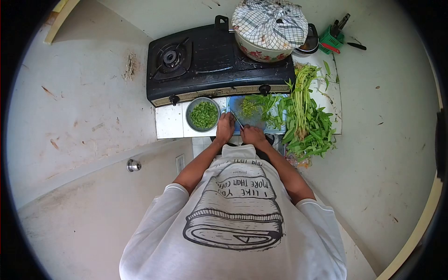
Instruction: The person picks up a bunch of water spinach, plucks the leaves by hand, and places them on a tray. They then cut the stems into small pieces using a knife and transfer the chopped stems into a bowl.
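My right hand is closed around the handle of a knife, its thin blade slanting up and left over the blue cutting board. At the board's left edge, my left hand has its fingers drawn together beside the blade tip; whatever they hold is too small to tell. Chopped greens lie in a small pile on the board, with leafy stems to their right. A round grey bowl of chopped greens stands just left of my left hand.
A black two-burner stove runs behind the board, carrying a cloth-covered pot. Right of the board, a long-stemmed bunch of leafy greens hangs over the counter edge. A green basket with utensils sits by the right wall.
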